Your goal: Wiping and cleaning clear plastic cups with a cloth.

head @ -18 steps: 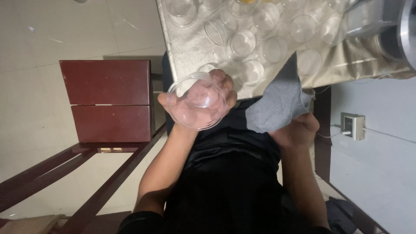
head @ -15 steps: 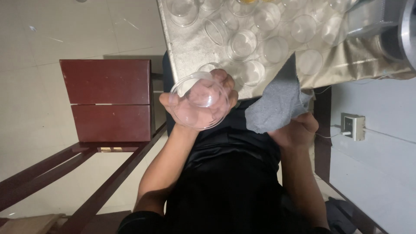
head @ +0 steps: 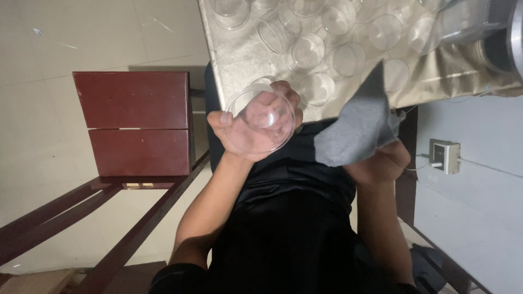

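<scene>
Now I see my left hand [head: 248, 130] cupped around a clear bowl [head: 260, 118] at frame centre, its open mouth facing the camera, while my right hand [head: 381, 160], just right and slightly lower, clamps a grey cloth [head: 357, 128] pointing toward it.

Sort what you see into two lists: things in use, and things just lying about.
In use: clear glass bowl in the left hand; grey cloth in the right hand.

Lying about: other glass bowls on the table; red-brown cabinet; wall socket.
</scene>
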